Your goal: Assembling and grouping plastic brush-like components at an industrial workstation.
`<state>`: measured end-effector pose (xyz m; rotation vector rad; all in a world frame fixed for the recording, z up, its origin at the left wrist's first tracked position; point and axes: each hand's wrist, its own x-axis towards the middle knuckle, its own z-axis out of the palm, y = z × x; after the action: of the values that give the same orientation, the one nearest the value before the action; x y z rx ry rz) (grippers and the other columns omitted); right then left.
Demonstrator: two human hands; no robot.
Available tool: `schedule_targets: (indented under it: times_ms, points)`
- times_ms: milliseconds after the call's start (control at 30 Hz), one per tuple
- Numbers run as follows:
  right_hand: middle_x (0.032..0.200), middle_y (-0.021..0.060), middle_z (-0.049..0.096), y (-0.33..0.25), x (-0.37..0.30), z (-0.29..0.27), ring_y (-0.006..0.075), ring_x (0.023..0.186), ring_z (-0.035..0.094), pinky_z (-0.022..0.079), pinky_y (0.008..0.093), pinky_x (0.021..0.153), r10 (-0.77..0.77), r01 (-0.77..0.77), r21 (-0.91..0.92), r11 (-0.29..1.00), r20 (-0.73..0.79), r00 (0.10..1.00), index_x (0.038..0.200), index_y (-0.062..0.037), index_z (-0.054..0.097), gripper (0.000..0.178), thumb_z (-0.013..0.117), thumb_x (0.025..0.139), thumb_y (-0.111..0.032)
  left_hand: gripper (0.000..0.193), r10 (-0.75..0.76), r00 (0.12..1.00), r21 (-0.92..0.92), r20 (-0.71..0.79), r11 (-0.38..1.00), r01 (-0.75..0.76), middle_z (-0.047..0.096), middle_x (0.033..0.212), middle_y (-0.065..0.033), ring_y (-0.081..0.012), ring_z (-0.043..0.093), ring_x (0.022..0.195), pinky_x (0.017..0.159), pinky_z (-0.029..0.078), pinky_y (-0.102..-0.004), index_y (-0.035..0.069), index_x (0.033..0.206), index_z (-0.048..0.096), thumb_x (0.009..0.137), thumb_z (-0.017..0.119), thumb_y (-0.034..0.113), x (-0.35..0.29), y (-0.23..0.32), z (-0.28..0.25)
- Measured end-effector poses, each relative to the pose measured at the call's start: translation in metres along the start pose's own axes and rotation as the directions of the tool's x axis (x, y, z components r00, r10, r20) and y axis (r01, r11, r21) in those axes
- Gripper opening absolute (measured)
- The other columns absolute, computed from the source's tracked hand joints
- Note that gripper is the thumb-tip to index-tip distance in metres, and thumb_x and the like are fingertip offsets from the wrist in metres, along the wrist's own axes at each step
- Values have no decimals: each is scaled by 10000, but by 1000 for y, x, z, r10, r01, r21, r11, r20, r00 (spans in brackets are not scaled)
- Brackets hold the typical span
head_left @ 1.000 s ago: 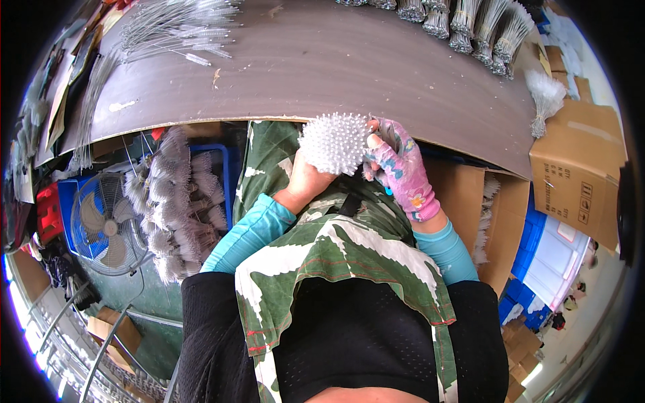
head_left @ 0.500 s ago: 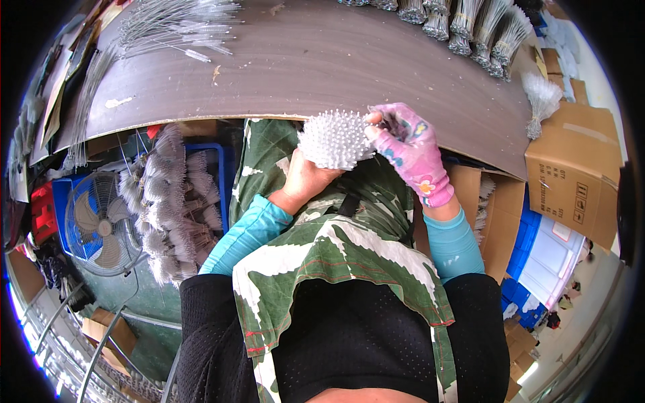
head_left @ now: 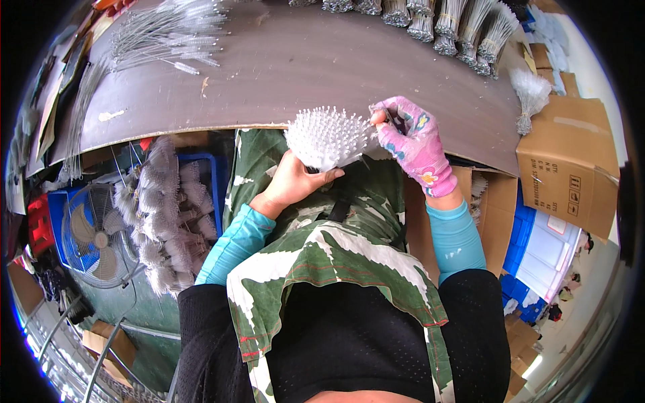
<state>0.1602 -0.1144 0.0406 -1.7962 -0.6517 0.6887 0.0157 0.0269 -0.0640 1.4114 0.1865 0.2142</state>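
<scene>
My left hand [head_left: 293, 180] is closed round a bundle of white-bristled wire brushes [head_left: 328, 136], its bristly tips fanned upward in a dome and its lower part hidden in my grip. The left thumb lies along the underside of the bundle. Just to its right, my right hand [head_left: 418, 144] wears a pink flowered glove with bare fingertips. Thumb and forefinger are pinched together close to the bundle's right edge. Whatever they hold, if anything, is too small to make out.
A brown table [head_left: 269, 80] spans the front, with loose wire brushes [head_left: 168, 40] at far left and tied brush bundles [head_left: 447, 30] at far right. Left below stand a fan [head_left: 101, 238] and hanging brush bundles [head_left: 164, 208]. A cardboard box [head_left: 571, 161] stands right.
My right hand has drawn slightly right, away from the brush bundle. The left hand has turned a little with the bundle, so its thumb now shows. The whole view has shifted slightly.
</scene>
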Motion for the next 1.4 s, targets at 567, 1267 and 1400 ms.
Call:
schedule_targets:
  times_ms: [567,1267,1400]
  points:
    - [920,62,599,-9,5,2,125,883,596,494,259,796,-141,143,-17,990,105,984,985,24,602,215,634,772,34,770,-4,984,323,-180,944,63,563,1148,-183,-282,553,1074,925,427,-360,-35,1222,439,623,836,240,-5,-7,20]
    - [851,66,559,-12,-2,6,175,794,575,480,275,729,-268,271,-473,838,77,960,847,7,623,179,718,696,-10,414,26,975,198,-220,980,18,644,1025,-137,-265,621,948,823,475,-347,15,1099,586,756,735,194,-11,-14,21]
    - [811,83,560,-15,1,14,220,748,564,465,314,694,-328,304,-598,742,73,942,825,-1,615,165,709,694,-36,456,38,975,217,-217,976,10,638,1040,-144,-271,616,964,833,473,-353,22,1118,575,742,749,214,-11,-19,21]
